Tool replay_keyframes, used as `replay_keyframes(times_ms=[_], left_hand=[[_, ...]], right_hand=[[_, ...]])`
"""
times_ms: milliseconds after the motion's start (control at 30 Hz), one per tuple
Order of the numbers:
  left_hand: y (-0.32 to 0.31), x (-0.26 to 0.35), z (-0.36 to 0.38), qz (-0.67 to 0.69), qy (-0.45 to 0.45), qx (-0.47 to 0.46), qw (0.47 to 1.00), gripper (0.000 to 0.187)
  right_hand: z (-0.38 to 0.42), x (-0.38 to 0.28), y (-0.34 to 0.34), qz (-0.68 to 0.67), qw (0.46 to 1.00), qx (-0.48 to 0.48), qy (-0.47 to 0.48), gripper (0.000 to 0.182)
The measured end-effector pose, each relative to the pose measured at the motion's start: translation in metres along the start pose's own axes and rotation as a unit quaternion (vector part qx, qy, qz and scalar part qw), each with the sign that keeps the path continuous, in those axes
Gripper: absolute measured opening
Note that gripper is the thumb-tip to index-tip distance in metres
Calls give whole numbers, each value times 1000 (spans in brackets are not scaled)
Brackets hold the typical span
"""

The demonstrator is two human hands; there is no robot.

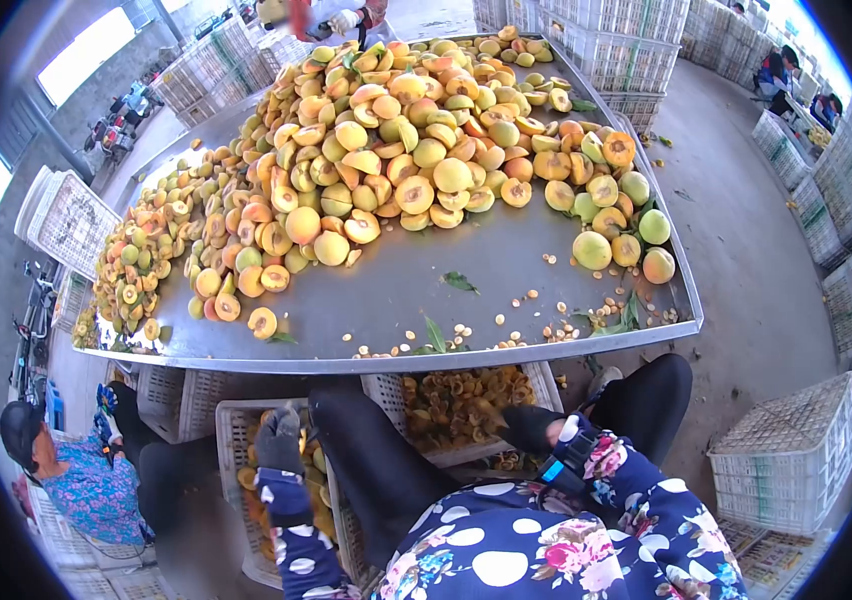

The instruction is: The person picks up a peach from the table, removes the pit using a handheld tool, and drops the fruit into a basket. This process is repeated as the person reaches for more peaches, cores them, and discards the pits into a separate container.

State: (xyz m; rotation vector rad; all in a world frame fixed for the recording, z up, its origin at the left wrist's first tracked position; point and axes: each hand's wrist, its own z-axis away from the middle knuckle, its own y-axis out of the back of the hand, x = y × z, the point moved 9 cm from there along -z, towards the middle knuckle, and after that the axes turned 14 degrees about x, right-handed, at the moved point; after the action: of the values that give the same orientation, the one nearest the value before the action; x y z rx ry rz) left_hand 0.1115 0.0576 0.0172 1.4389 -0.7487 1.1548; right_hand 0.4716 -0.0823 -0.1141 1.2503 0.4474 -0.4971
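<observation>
My left hand [281,442], in a dark grey glove, is closed above a white crate [231,412] of yellow peach halves [320,500]. What its fingers hold, if anything, I cannot make out. Over a second crate [550,385], between my knees, is my right hand [529,428] in a dark glove. Motion smears its fingers. Brownish-yellow fruit pieces [461,400] fill that crate. A large heap of whole and halved peaches [386,150] covers much of the metal table [396,300] in front of me.
Loose pits [516,302] and green leaves [460,282] lie near the table's raised front edge. A co-worker [86,470] sits at my left, and a gloved hand [346,20] shows across the table. Stacked crates [786,455] stand at my right.
</observation>
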Motion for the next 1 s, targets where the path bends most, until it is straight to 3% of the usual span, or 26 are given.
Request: replay_keyframes(times_ms=[67, 100, 133, 200, 267, 333, 400, 467, 533, 600, 633, 667, 733, 767, 867, 900, 1000], left_hand=[[4, 25, 10, -318, -37, -41, 946, 16], [11, 18, -9, -441, -125, -30, 888, 19], [20, 4, -25, -364, -113, -7, 924, 19], [4, 43, -41, -201, -84, 35, 975, 20], [-39, 93, -66, -287, -146, 33, 946, 22], [-91, 101, -112, -136, -202, 9, 970, 23], [-152, 166, -110, -238, -375, 5, 896, 25], [-209, 182, -138, -280, -304, -4, 911, 26], [-260, 182, -157, -199, -304, -48, 931, 28], [-307, 208, -146, -226, -372, -78, 897, 33], [-331, 196, -162, -232, -388, -53, 890, 40], [-352, 166, -178, -230, -314, -43, 920, 49], [-365, 177, -153, -277, -319, -39, 905, 60], [-369, 173, -158, -233, -304, -34, 923, 66], [-383, 142, -189, -94, -188, -132, 969, 59], [-379, 136, -199, -76, -198, -85, 974, 51], [-370, 136, -190, -37, -212, -120, 969, 39]], right_hand=[[16, 33, -49, 79, 971, -226, 8, 41], [16, 33, -44, 62, 979, -195, -21, 41], [17, 34, -37, 43, 984, -164, -51, 42], [15, 27, -30, -14, 985, -154, -81, 43], [7, 24, -28, -48, 987, -125, -93, 42], [8, 22, -25, -80, 977, -150, -131, 37], [11, 27, -34, -101, 967, -182, -148, 35], [10, 36, -43, -127, 967, -164, -150, 37], [10, 36, -33, -155, 961, -155, -166, 40], [8, 33, -20, -147, 959, -161, -180, 46], [8, 32, -18, -154, 953, -168, -198, 47], [7, 35, -18, -162, 947, -175, -215, 48], [-1, 42, -32, -137, 959, -182, -170, 49], [-2, 39, -30, -135, 961, -181, -161, 48], [-1, 24, -18, -143, 953, -213, -163, 46], [-2, 21, -14, -145, 949, -228, -164, 45], [-7, 19, -25, -87, 979, -177, -54, 43]])
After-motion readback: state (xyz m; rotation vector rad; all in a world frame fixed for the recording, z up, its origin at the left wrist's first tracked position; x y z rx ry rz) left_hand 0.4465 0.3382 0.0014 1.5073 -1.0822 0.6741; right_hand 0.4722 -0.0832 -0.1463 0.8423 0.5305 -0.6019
